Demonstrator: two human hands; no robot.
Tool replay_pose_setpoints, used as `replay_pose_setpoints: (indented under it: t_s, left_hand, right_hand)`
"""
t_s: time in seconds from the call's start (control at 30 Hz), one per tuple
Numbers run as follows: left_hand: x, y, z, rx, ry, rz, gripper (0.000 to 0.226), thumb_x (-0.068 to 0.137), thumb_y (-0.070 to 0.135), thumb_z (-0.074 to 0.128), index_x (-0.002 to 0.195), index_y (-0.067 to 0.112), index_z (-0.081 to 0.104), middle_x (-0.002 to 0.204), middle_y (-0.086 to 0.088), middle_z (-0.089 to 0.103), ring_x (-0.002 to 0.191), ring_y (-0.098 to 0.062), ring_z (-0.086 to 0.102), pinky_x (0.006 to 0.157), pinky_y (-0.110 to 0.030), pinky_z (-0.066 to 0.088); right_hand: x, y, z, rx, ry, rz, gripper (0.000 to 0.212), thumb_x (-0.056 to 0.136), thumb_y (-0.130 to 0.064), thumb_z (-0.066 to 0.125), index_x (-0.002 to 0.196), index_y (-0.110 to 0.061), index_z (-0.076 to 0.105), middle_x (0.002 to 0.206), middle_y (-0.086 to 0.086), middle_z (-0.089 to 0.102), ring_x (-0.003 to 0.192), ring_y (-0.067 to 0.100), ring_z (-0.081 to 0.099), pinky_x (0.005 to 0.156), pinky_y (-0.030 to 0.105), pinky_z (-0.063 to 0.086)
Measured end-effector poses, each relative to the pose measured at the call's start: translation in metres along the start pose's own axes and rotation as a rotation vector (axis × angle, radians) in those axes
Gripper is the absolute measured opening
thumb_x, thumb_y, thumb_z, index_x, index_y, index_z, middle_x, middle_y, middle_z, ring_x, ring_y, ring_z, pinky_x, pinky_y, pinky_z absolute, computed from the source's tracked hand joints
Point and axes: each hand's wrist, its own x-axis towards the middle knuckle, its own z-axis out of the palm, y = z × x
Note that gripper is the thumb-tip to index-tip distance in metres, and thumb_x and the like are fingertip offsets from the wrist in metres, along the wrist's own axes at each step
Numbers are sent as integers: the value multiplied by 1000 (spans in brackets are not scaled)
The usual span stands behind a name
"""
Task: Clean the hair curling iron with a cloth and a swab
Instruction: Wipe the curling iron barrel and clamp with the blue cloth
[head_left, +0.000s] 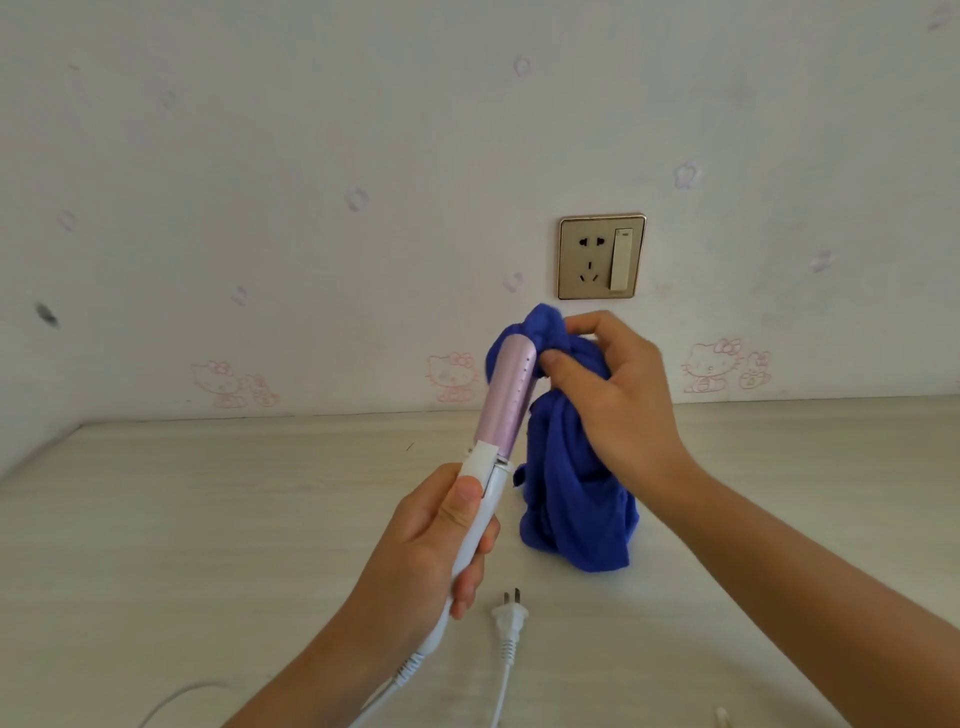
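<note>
The curling iron (506, 400) has a pale purple barrel and a white handle, and it points up and slightly right above the table. My left hand (431, 540) grips the white handle, thumb on top. A blue cloth (576, 499) wraps the barrel's tip and hangs down to the right of the iron. My right hand (613, 389) pinches the cloth against the tip. No swab is visible.
The iron's white plug (510, 618) lies unplugged on the light wooden table (208, 519), its cord trailing to the bottom edge. A gold wall socket with a switch (601, 257) sits on the wallpapered wall behind. A small white object (722, 717) pokes in at the bottom edge.
</note>
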Motion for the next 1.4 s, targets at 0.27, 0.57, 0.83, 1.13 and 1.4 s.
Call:
replay_pose_setpoints:
  t_s: [0.27,0.57,0.83,1.13,1.4]
  left_hand:
    - [4,3,-10,-49,119,-60,56,96,63,52,107,9,59,70,-7,56,38,-12,38,38,-23,35]
    - [3,5,1,-64,69,-67,54,91,53,46,105,1,56,70,-9,56,38,-14,38,38,-24,33]
    - [2,3,-5,-127,109,-121,56,87,54,47,95,0,54,63,-7,55,35,-13,38,36,-23,35]
    - [4,7,1,-121,92,-84,60,88,53,46,98,-6,51,56,-4,54,34,-13,38,36,-22,34]
    - [3,11,-3,-119,83,-88,55,89,53,48,102,0,55,67,-9,55,36,-13,38,38,-22,33]
  right_hand:
    - [-22,7,21,-34,-329,-29,10,91,-6,74,97,-11,69,82,0,71,73,19,66,69,24,54]
    - [-11,-1,8,14,-151,4,7,92,-10,73,94,-14,67,80,9,70,72,28,64,70,40,55]
    - [-23,4,21,-45,-330,5,11,89,-7,75,88,-15,67,74,-7,66,67,5,58,66,19,48]
    - [-18,-4,15,13,-215,28,9,88,-8,75,88,-11,67,74,7,66,63,16,57,64,31,51]
    - [-16,-3,17,-27,-170,-12,8,91,-9,73,93,-16,70,79,-3,70,70,10,62,68,20,51]
